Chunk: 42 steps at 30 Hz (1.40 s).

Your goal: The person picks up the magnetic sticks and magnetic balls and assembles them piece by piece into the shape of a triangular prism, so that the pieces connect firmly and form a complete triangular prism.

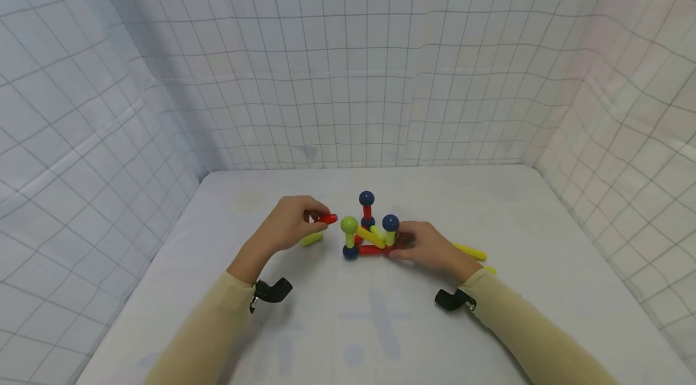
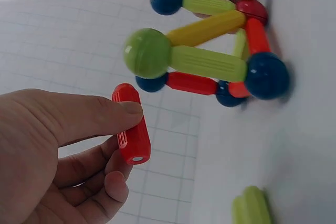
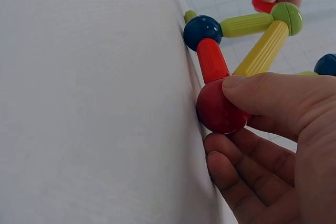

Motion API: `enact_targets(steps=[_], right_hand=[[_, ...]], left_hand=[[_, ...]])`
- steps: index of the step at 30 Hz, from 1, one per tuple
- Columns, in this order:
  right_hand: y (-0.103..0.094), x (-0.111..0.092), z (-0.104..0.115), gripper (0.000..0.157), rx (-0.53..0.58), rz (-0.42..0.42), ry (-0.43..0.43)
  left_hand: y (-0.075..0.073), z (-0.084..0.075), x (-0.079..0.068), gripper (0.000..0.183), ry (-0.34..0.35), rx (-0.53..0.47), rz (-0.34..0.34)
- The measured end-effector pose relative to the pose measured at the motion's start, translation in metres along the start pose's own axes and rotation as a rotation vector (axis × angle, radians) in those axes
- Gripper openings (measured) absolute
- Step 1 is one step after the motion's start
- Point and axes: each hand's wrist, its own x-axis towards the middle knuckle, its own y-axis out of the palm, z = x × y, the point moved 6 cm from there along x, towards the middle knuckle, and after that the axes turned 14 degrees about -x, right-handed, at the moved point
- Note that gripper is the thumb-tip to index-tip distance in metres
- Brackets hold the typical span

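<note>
My left hand point(image 1: 296, 222) pinches a short red rod point(image 2: 132, 127) between thumb and fingers, left of a small frame of rods and balls. A pale metal dot shows on the rod's end. With thumb and fingers my right hand point(image 1: 426, 246) grips the red ball point(image 3: 220, 108) at the frame's near right corner. Upright green rods carry a green ball point(image 1: 349, 225) and a blue ball point(image 1: 390, 222); a red upright rod carries another blue ball point(image 1: 367, 198) at the back. A slanting yellow rod point(image 3: 262, 48) runs from the green ball down to the red one.
Green rods point(image 2: 252, 205) lie on the white table point(image 1: 337, 324) below my left hand. Yellow rods point(image 1: 470, 251) lie beyond my right hand and wrist. Grid-patterned cloth walls point(image 1: 348, 71) stand behind the table and at both sides.
</note>
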Motion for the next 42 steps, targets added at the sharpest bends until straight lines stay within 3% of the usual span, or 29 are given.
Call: enact_targets(steps=[6, 10, 15, 21, 26, 32, 42], right_hand=[[0.000, 0.000, 0.000, 0.024, -0.009, -0.020, 0.001], [0.000, -0.001, 0.000, 0.023, 0.007, -0.017, 0.001], [0.000, -0.001, 0.000, 0.022, 0.020, -0.018, -0.006], [0.001, -0.001, 0.000, 0.023, 0.021, -0.017, -0.010], [0.002, 0.000, 0.000, 0.025, 0.020, -0.026, -0.033], [0.002, -0.001, -0.001, 0.022, 0.025, -0.027, -0.027], [0.000, -0.002, 0.003, 0.022, 0.010, -0.030, -0.033]], left_hand=[[-0.008, -0.039, 0.021, 0.019, 0.085, -0.006, 0.027], [0.000, -0.059, 0.034, 0.020, 0.104, -0.017, 0.079], [0.015, -0.073, 0.049, 0.015, 0.110, -0.026, 0.155], [0.034, -0.072, 0.059, 0.012, 0.098, -0.026, 0.220], [0.045, -0.064, 0.060, 0.010, 0.062, -0.011, 0.234], [0.050, -0.061, 0.059, 0.011, 0.038, 0.011, 0.217], [0.058, -0.059, 0.058, 0.011, 0.028, 0.016, 0.254]])
